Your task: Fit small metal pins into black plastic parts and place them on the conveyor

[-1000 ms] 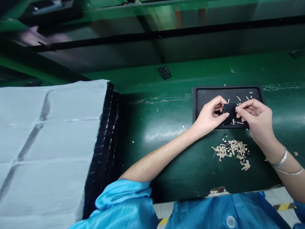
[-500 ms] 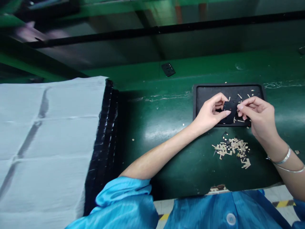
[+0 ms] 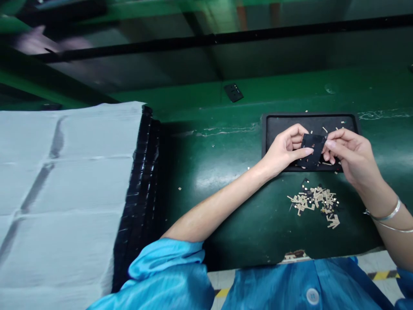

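Note:
Both hands meet over a shallow black tray [image 3: 274,125] on the green belt. My left hand [image 3: 285,150] pinches the left side of a small black flat part [image 3: 312,147], thumb under it. My right hand [image 3: 350,157] has its fingers closed on the part's right edge. Several small tan strips lie loose in the tray. A heap of the same tan strips [image 3: 314,202] lies on the belt just in front of the tray, below my hands.
A tall stack of black trays [image 3: 138,198] covered by a white sheet [image 3: 64,189] stands at the left. Another small black part [image 3: 233,92] lies far back on the green belt [image 3: 219,172]. Silver bangles circle my right wrist [image 3: 385,217].
The black part has been raised and tilted a little between my fingers. The view has shifted slightly; the hands stay over the tray.

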`<state>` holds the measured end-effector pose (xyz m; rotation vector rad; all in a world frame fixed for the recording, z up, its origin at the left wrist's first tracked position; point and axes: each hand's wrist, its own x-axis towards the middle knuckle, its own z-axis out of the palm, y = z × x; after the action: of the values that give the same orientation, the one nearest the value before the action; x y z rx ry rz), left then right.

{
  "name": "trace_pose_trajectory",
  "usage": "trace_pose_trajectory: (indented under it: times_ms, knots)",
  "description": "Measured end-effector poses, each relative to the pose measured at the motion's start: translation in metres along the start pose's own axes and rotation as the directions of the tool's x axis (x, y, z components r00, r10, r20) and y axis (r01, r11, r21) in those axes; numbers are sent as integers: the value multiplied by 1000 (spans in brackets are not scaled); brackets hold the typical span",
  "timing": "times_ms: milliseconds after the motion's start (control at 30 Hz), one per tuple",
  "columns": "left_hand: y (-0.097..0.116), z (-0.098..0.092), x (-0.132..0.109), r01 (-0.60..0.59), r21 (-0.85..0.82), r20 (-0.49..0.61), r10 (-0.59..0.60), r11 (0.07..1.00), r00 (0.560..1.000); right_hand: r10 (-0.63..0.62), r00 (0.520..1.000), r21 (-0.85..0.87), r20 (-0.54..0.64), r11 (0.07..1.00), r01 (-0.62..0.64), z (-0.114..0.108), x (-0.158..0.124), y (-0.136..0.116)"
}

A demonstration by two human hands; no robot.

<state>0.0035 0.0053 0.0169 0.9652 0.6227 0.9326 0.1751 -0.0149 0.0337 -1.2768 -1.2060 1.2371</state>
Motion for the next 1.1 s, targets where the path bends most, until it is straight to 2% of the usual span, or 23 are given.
trace_pose_trajectory:
  times_ms: [133,200,267,400,500,600,800,1100]
  knots:
    - [2,-2,0,36,-14,36,-35,999,999,-5,999,-14,45,1000,6,-1,1,-1]
    - [2,-2,0,70,13,72,-71,997,995,-8,997,-11,73,1000,9,-2,1,-2]
    - [1,-2,-1,66,75,58,-70,995,996,-26,998,-2,63,1000,26,-3,1,-2]
    - [-3,4,-4,-104,327,-64,132,939,989,-87,996,2,-6,996,87,-5,-2,0]
    - [-7,6,-6,-200,479,-7,232,855,973,-129,991,6,-19,992,129,-4,-4,3]
    - [-10,5,-6,-245,517,30,269,820,963,-166,986,-3,-1,986,166,-2,-6,6]
    - [-12,6,-7,-308,547,22,355,778,934,-219,975,-42,19,975,220,1,-10,6]
    - [-13,5,-8,-389,605,58,449,695,892,-176,983,34,45,984,175,2,-10,3]
